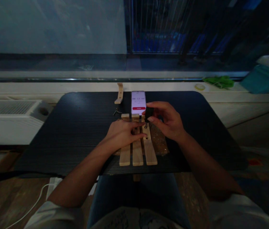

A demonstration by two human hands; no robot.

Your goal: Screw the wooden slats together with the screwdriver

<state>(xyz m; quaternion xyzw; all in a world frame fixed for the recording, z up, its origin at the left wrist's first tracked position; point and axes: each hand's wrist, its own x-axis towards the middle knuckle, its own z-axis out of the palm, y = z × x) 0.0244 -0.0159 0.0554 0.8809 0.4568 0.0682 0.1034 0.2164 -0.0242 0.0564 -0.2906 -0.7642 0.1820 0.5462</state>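
Observation:
Three wooden slats [138,156] lie side by side, lengthwise to me, over a brown board [159,140]. My left hand [122,132] lies across them, thumb and forefinger stretched apart onto the right-hand slat, either side of a metal screw head. The left hand's other fingers are mostly hidden. My right hand [169,119] pinches the dark handle of a short screwdriver [149,112] between thumb and fingers. Its tip points down at the screw [145,127] in the right-hand slat; whether it sits in the screw head I cannot tell. Another hole shows nearer me in that slat.
Past the slats lies a phone [138,99] with a timer on its screen. Several loose screws [117,112] and a bent wooden piece [119,93] are to its left on the dark table [84,127]. A white radiator [10,122] stands left; a window sill runs behind.

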